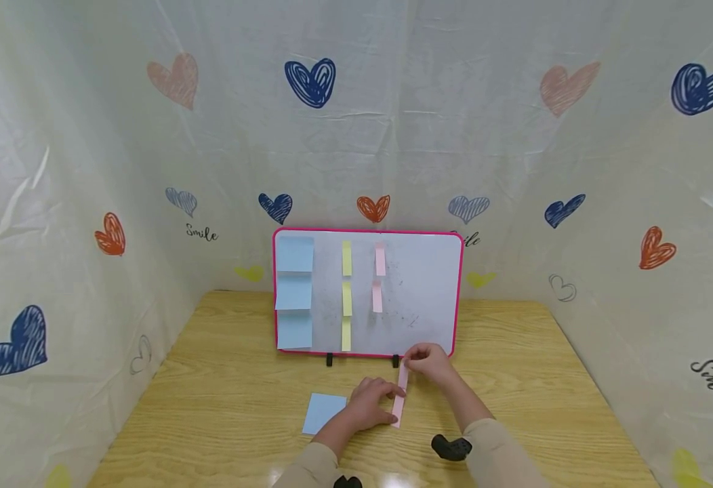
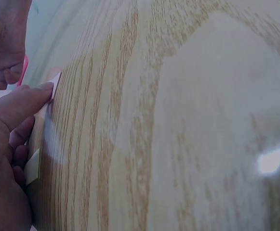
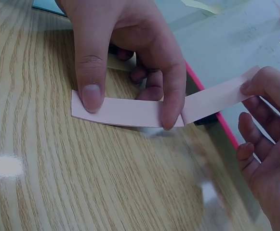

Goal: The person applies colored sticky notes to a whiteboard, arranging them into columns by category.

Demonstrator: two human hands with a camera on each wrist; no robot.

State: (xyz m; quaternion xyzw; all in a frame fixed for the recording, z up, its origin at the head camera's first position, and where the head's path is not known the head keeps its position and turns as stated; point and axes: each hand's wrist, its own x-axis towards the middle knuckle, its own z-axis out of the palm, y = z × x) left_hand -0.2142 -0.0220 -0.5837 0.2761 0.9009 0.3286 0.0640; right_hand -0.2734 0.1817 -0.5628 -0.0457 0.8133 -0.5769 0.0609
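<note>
A pink sticky-note strip (image 3: 130,113) lies on the wooden table in front of the whiteboard (image 1: 423,291). My left hand (image 1: 367,403) presses it with the tips of thumb and forefinger, while the other fingers curl beneath the palm. Beyond the left forefinger, a pink sticky note (image 3: 217,98) angles up from the strip. My right hand (image 1: 432,362) pinches its far end between thumb and forefinger, close to the board's lower edge. Under the left hand's curled fingers, a pale yellow sticky-note pad (image 2: 33,167) shows partly, mostly hidden.
Blue sticky notes (image 1: 294,291), yellow sticky notes (image 1: 347,298) and two pink sticky notes (image 1: 380,259) hang on the board, which stands on black feet (image 1: 329,359). A square blue note (image 1: 322,412) lies left of my left hand. A heart-print curtain (image 1: 356,135) surrounds the table.
</note>
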